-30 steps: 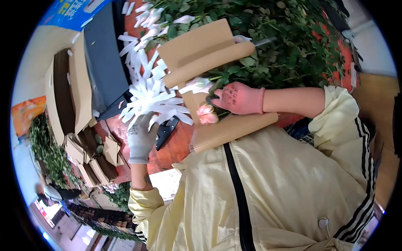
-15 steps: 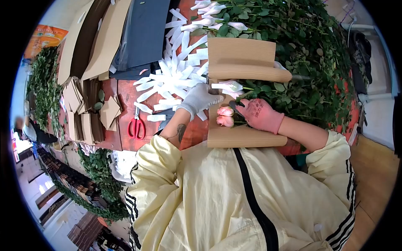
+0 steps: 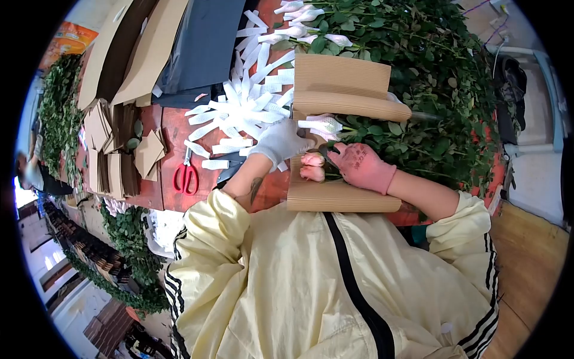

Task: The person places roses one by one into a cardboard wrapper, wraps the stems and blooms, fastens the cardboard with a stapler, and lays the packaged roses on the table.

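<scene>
Right hand (image 3: 362, 167) (curled) — on pink roses (image 3: 312, 173)

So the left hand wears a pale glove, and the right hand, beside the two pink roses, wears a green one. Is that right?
Not quite: the right hand wears a pink glove, not green, as the head view shows. It is beside the two pink roses, and the left hand does wear a pale glove.

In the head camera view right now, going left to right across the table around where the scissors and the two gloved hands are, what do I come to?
Going by their middles: small cardboard pieces, red-handled scissors, grey-gloved left hand, pink roses, pink-gloved right hand.
</scene>
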`<state>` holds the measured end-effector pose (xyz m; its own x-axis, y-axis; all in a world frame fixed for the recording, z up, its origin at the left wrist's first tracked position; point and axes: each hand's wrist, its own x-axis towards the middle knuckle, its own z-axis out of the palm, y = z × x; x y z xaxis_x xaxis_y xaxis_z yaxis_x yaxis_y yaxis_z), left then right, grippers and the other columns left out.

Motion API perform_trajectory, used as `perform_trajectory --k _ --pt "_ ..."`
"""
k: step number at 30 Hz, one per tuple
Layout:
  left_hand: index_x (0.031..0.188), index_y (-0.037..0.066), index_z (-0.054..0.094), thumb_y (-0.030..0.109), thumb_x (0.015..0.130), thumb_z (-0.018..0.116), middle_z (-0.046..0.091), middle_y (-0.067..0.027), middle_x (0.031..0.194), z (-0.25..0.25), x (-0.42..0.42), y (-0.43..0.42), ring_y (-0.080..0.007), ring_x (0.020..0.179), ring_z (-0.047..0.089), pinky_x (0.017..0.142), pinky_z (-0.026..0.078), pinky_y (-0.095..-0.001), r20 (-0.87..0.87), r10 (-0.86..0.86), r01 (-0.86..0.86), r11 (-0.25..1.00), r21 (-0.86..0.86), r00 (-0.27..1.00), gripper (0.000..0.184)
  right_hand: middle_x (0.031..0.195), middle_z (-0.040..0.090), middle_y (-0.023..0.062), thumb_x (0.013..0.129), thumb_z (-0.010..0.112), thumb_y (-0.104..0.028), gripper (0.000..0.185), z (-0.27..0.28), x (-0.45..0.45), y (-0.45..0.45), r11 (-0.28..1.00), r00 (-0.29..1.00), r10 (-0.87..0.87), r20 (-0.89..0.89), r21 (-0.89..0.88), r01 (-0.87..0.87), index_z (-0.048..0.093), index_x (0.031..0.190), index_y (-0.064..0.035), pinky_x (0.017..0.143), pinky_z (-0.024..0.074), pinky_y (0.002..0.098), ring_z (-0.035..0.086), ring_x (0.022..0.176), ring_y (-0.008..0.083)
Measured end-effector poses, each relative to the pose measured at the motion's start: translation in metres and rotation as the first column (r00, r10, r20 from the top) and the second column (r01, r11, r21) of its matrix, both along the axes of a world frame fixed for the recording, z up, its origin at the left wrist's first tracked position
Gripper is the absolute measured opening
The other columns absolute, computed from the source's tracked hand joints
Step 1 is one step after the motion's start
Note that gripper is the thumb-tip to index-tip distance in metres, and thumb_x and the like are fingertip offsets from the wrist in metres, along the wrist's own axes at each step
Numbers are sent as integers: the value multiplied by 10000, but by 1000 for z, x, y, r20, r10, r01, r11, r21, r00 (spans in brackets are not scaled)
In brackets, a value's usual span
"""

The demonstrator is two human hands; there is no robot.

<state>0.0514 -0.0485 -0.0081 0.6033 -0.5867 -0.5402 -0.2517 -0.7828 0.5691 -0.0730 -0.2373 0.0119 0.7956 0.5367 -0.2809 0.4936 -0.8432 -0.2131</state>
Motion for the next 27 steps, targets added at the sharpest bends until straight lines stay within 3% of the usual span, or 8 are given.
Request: perform_trajectory --k 2,6,9,16,18,22,24,27 --pt "917 11 672 377 711 693 665 -189 788 -12 4 2 -328 774 649 712 489 -391 -165 127 -135 990 -36 978 420 970 568 157 852 451 -140 330 -1 2 1 1000 1000 7 23 25 -8 527 1145 -10 660 499 366 627 794 268" --pt "901 5 673 360 710 696 663 -184 767 -27 -3 4 -309 761 652 718 489 -384 -35 113 -117 978 -170 993 403 966 567 159 843 453 -142 336 -1 1 3 1000 1000 -2 -17 10 2 528 1141 -8 648 498 373 625 785 269" --pt "899 8 677 321 718 693 662 -174 760 -4 -6 1 -288 756 654 719 485 -375 12 102 -100 987 -128 995 362 966 568 155 833 459 -143 338 -2 0 2 1000 1000 0 4 17 0 530 1135 -8 646 498 372 625 786 267" --pt "908 13 677 283 739 666 654 -191 774 2 -1 7 -313 755 644 714 480 -389 -68 87 -97 983 -155 994 318 950 575 134 821 467 -147 326 1 -1 2 1000 998 4 68 24 -5 541 1114 -23 629 493 355 629 776 248" --pt "926 39 680 233 745 658 662 -169 797 17 -8 9 -304 761 646 710 489 -373 64 88 -84 995 -51 994 266 945 580 132 820 467 -148 328 -1 -2 4 1000 997 -6 79 28 3 543 1117 -29 628 493 356 631 772 246" --pt "915 78 667 254 780 596 657 -140 837 46 -27 26 -319 796 631 697 487 -403 121 -70 81 992 -96 990 233 911 588 124 822 464 -145 306 -2 -2 2 998 997 -20 76 61 15 556 1096 -46 625 493 363 634 756 243" --pt "956 107 666 251 807 577 660 -100 913 48 -42 22 -291 832 631 711 490 -385 273 -117 231 868 -439 955 225 902 587 127 811 479 -141 277 -7 -2 -1 993 994 -30 108 117 17 562 1056 -41 625 494 373 633 746 255" --pt "994 110 669 243 817 589 663 -82 986 35 -49 27 -265 878 640 736 501 -349 358 -226 349 878 -328 906 236 895 586 133 783 534 -171 262 4 1 -4 992 999 -51 -8 113 51 569 1009 -43 623 491 375 625 733 274"
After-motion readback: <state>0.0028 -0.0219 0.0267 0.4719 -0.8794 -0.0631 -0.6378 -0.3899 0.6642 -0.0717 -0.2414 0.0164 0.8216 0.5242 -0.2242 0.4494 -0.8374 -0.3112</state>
